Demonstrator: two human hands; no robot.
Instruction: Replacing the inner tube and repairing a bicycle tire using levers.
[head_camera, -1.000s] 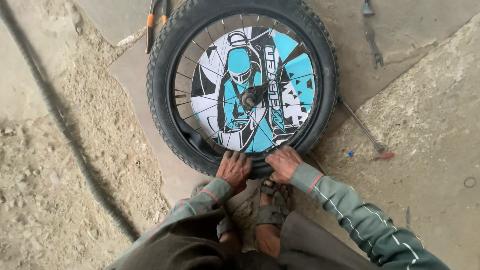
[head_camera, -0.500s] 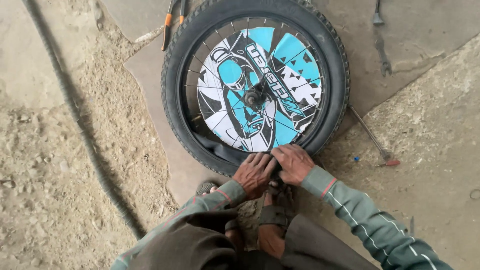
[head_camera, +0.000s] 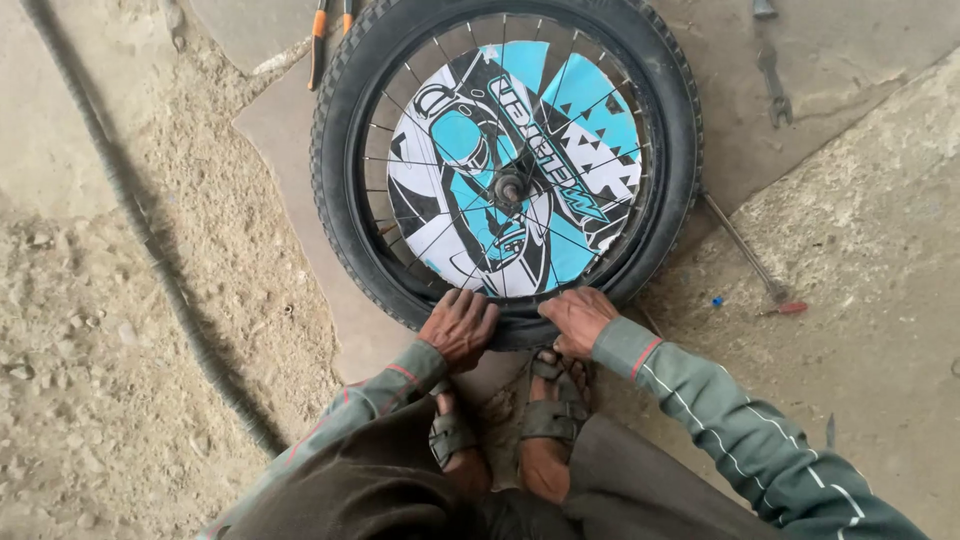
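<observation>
- A dark ribbed hose (head_camera: 150, 250) runs down the sandy ground on the left.
- Orange-handled pliers (head_camera: 330, 30) lie at the top, just beside the tyre.
- The bicycle wheel (head_camera: 505, 160) lies flat on a stone slab (head_camera: 290, 130), in the middle of the view. It has a black tyre (head_camera: 340, 190), thin spokes and a blue, white and black disc (head_camera: 515, 170).
- The left hand (head_camera: 460, 325) presses on the near edge of the tyre, fingers bent over it.
- Two feet in sandals (head_camera: 545, 415) sit just below the wheel.
- The right hand (head_camera: 577, 318) presses the tyre beside the left one, fingers curled on the rubber.
- A screwdriver with a red handle (head_camera: 750, 260) lies to the right, its tip near the tyre.
- A spanner (head_camera: 772, 85) lies at the top right.
</observation>
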